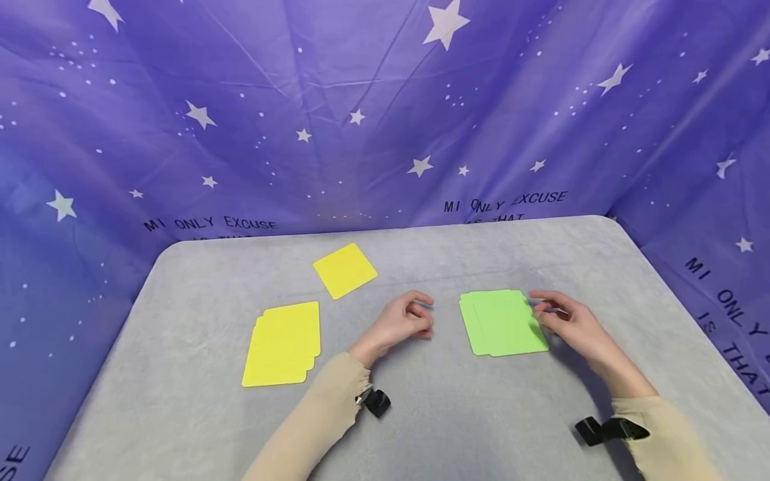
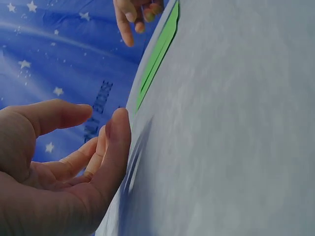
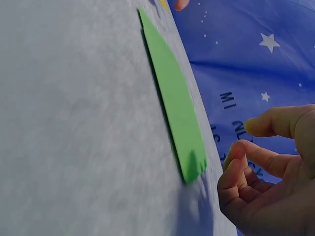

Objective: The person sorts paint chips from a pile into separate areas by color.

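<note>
Head view is showing our right hand (image 1: 574,324) hovering just right of the green card stack (image 1: 502,323), fingers loosely curled and gripping nothing, nearly touching its right edge. We are keeping our left hand (image 1: 404,322) relaxed and empty, further off on the stack's left. The stack's long axis is running away from us. We are counting one green stack, one yellow card stack (image 1: 283,344) and one single yellow card (image 1: 345,269) on the grey table (image 1: 481,414).
</note>
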A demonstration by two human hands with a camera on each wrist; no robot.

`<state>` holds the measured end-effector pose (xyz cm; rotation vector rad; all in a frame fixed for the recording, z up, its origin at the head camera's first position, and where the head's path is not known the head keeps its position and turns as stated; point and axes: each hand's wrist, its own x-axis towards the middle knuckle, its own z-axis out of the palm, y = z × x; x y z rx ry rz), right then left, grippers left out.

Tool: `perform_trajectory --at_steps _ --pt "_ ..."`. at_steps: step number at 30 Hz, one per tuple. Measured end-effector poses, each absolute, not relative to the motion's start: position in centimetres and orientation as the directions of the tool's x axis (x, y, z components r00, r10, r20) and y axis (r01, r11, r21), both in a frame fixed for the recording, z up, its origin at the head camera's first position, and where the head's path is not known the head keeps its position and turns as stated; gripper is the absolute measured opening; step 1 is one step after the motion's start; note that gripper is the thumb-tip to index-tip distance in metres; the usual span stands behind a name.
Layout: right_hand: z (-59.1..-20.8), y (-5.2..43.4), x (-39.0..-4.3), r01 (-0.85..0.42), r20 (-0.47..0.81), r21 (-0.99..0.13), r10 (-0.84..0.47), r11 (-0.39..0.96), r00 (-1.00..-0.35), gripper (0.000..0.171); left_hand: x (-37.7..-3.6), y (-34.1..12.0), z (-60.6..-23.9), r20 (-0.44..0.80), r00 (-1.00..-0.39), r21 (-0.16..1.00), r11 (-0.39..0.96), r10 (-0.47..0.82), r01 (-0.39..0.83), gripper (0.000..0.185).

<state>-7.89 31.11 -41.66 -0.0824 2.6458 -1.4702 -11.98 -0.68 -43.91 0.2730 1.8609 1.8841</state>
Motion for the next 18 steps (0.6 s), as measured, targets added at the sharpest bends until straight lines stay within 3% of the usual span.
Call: perform_trajectory --at_steps 18 --pt "-41.2 25.0 -11.6 -0.009 -0.087 -0.921 -0.228 0.390 -0.970 0.043 -13.3 -8.0 -42.8 -0.170 -0.947 0.980 0.148 0.273 -0.133 0.036"
